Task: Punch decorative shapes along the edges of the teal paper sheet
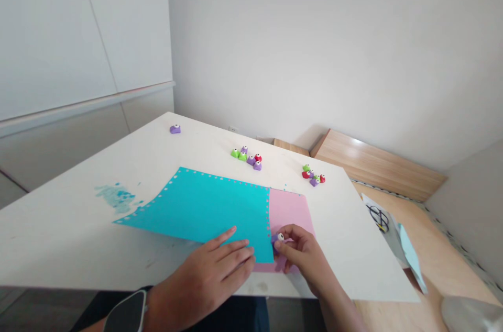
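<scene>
Turquoise paper, a broad sheet (pixel 220 201) of it, stretches over the near half of the white table (pixel 353 238), and small punched holes run along its left, far and right edges! I have the left hand (pixel 216 274) palm down on its near side, fingers loosely spread, gripping nothing, a smartwatch (pixel 128 313) on the wrist. Over to the right hand (pixel 301 251): thumb and fingers pinch a purple craft punch (pixel 275 240), white button up, right at the turquoise sheet's right edge, close to the near right corner. Whether the paper sits in its slot, I cannot tell from this view. Underneath, a pink sheet (pixel 288 206) shows past that edge and in a strip on the near side. And look left: the turquoise sheet bows up, shadow below it, with turquoise scraps (pixel 120 196) scattered just beyond!

Far side now. One lone purple punch (pixel 175 129) stands at the far left corner. In the far middle I count a cluster (pixel 251 161) of two green, three purple and one red; to the right, another mixed cluster (pixel 314 182) in the same three colours. Past the table's right edge, a black cable (pixel 378 217) lies looped, a pale blue sheet (pixel 411 253) near it.
</scene>
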A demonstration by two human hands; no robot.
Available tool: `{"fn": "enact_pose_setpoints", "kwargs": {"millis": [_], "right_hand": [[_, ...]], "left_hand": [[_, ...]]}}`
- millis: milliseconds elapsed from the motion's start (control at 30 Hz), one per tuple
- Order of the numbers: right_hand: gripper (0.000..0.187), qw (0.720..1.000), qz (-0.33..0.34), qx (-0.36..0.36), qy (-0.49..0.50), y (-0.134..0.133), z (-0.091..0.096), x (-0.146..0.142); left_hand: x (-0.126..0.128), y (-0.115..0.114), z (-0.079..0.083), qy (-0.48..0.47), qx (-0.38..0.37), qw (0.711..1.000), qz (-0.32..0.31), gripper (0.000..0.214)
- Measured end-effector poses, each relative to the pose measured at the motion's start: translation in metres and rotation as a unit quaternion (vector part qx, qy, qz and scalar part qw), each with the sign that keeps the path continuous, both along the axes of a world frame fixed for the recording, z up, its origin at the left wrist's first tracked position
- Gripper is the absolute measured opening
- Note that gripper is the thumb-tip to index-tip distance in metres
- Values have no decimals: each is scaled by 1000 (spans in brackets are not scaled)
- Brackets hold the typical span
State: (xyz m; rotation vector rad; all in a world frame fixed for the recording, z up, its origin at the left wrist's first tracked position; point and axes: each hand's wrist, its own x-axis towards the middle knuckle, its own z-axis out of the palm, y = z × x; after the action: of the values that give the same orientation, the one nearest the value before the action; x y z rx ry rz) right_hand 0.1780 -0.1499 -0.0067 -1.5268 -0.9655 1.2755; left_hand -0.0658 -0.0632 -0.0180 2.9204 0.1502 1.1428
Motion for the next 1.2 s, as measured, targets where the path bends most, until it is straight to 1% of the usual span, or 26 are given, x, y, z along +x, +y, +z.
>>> {"fn": "enact_pose_setpoints", "kwargs": {"millis": [167, 267, 433, 600, 767, 900, 967, 1000, 1067, 1133, 1200], "right_hand": [[41, 999, -25, 10, -39, -1, -5, -5], [43, 999, -24, 8, -46, -4, -9, -8], [41, 999, -22, 19, -21, -11, -13, -14], [39, 999, -24, 29, 19, -14, -13, -16], [38, 999, -25, 31, 34, -13, -19, -22], [41, 998, -44, 30, -13, -15, -26, -32], [41, 998, -57, 29, -20, -17, -28, -37], [41, 998, -57, 29, -5, -18, -27, -40], [40, 996, -54, 29, 61, -19, -24, -45], [38, 988, -62, 25, 141, -20, -20, -50], [37, 977, -85, 14, 196, -21, -16, -54]], "left_hand": [[-1, 0, -2, 11, -2, 1000, -6, 24], [-2, 0, -2, 14, 0, 1000, -10, 24], [-2, 0, -3, 18, 2, 1000, -13, 24], [-4, -2, -7, 25, 1, 1000, -19, 25], [-1, -8, -14, 42, -20, 999, -10, 32], [5, -13, -19, 46, -49, 998, 1, 26], [7, -14, -20, 35, -64, 997, 8, 21], [8, -15, -20, 27, -68, 997, 11, 19], [7, -15, -19, 7, -67, 998, 8, 16], [6, -16, -18, -2, -60, 998, -5, 17], [4, -16, -16, -1, -57, 998, -18, 19]]}}
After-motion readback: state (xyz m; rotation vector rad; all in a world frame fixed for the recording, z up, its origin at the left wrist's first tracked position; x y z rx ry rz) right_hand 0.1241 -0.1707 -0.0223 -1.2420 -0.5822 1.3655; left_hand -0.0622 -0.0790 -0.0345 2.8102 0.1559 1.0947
